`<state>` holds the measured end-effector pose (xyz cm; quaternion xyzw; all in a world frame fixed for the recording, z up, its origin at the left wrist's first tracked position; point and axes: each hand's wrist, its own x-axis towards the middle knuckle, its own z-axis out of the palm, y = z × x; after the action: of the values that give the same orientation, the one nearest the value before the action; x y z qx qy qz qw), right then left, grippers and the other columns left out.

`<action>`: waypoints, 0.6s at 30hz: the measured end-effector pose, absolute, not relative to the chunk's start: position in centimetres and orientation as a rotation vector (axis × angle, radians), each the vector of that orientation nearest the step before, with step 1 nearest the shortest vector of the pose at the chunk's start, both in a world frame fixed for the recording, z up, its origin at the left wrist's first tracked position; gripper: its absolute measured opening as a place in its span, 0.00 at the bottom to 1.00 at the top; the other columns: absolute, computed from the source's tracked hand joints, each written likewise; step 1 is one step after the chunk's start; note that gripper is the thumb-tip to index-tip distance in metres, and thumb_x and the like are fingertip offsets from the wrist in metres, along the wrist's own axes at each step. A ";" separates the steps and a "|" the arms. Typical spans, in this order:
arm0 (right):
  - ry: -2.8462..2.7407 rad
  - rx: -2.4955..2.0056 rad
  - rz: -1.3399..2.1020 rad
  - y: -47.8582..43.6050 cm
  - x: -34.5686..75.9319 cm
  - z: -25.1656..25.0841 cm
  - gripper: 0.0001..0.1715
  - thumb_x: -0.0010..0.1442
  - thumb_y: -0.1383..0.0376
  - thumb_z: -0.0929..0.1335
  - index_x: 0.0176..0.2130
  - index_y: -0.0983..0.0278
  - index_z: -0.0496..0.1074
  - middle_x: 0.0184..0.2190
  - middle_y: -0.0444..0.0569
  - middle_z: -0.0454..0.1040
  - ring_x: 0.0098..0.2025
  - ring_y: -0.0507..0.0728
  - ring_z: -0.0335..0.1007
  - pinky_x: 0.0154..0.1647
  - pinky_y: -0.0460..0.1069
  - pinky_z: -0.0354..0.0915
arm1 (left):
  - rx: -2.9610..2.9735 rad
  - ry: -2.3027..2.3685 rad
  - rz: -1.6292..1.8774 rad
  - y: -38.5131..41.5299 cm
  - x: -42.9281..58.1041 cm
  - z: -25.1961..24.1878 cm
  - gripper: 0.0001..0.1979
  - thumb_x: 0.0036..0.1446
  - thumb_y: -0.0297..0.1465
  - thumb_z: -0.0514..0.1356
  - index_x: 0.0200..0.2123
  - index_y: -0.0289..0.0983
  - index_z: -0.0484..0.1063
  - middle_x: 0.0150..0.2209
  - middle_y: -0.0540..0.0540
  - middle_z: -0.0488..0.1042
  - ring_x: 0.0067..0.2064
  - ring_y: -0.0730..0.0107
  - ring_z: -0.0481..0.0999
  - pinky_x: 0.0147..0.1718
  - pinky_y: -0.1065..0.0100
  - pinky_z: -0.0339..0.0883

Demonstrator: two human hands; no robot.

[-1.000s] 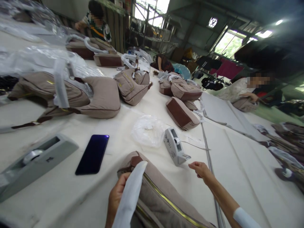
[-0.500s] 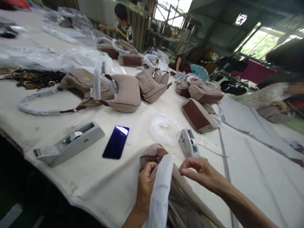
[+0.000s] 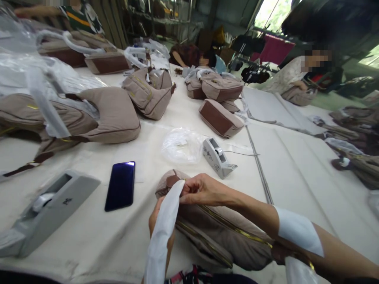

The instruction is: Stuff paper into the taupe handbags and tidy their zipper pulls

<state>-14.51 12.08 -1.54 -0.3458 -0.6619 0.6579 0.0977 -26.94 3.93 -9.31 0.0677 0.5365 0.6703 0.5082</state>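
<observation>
A taupe handbag (image 3: 219, 232) with a gold zipper lies on the white table (image 3: 296, 177) right in front of me. Its strap is wrapped in white foam sheet (image 3: 162, 232). My left hand (image 3: 158, 221) grips the wrapped strap from behind, mostly hidden by the foam. My right hand (image 3: 201, 189) pinches the top of the foam wrap where the strap meets the bag's brown tab. A small grey tape dispenser (image 3: 217, 157) stands just beyond the bag.
A dark phone (image 3: 121, 185) and a large grey tape dispenser (image 3: 44, 209) lie at my left. A clear plastic bag (image 3: 182, 145) sits mid-table. Several taupe handbags (image 3: 112, 114) are spread across the far table. Other people work at the far end and right.
My right hand came back from the small tape dispenser to the top of the foam-wrapped strap and pinched it. My view swung down and left.
</observation>
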 end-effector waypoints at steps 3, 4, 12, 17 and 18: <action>-1.988 -1.068 1.881 12.3 -14.8 -2.5 0.15 0.53 0.58 0.70 0.26 0.67 0.68 0.20 0.38 0.61 0.23 0.47 0.53 0.21 0.42 0.50 | 0.244 1.308 1.550 3.7 -27.3 -9.6 0.11 0.45 0.29 0.64 0.35 0.34 0.77 0.29 0.47 0.78 0.38 0.61 0.77 0.39 0.68 0.70; -2.002 -1.100 1.846 12.3 -14.8 -2.8 0.13 0.53 0.59 0.69 0.26 0.67 0.69 0.20 0.39 0.62 0.23 0.47 0.54 0.21 0.42 0.50 | 0.281 1.312 1.521 3.5 -27.4 -9.8 0.10 0.46 0.30 0.64 0.35 0.34 0.77 0.29 0.47 0.79 0.37 0.63 0.77 0.39 0.68 0.69; -2.012 -1.036 1.823 11.9 -14.7 -4.5 0.07 0.55 0.66 0.66 0.31 0.67 0.73 0.25 0.42 0.72 0.29 0.51 0.66 0.29 0.43 0.60 | 0.389 1.192 1.472 2.6 -27.5 -8.8 0.10 0.42 0.34 0.68 0.20 0.35 0.72 0.22 0.49 0.72 0.28 0.68 0.73 0.34 0.67 0.70; -1.955 -1.102 1.722 11.4 -15.2 -5.6 0.04 0.51 0.70 0.66 0.28 0.66 0.72 0.24 0.40 0.70 0.28 0.50 0.66 0.28 0.43 0.60 | -0.075 0.870 1.277 1.6 -25.8 -5.4 0.12 0.38 0.31 0.71 0.23 0.35 0.71 0.18 0.54 0.67 0.24 0.72 0.69 0.27 0.66 0.72; -1.951 -1.094 1.744 11.4 -15.2 -5.7 0.05 0.51 0.71 0.66 0.27 0.67 0.72 0.24 0.40 0.70 0.28 0.50 0.65 0.28 0.43 0.59 | -0.134 0.846 1.260 1.4 -25.5 -5.1 0.12 0.38 0.30 0.72 0.23 0.35 0.71 0.18 0.55 0.67 0.24 0.73 0.69 0.27 0.67 0.72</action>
<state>-15.24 11.40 -5.68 -0.3813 -0.6800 0.6076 0.1519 -25.51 1.44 -5.10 -0.0607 0.3832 0.5709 0.7236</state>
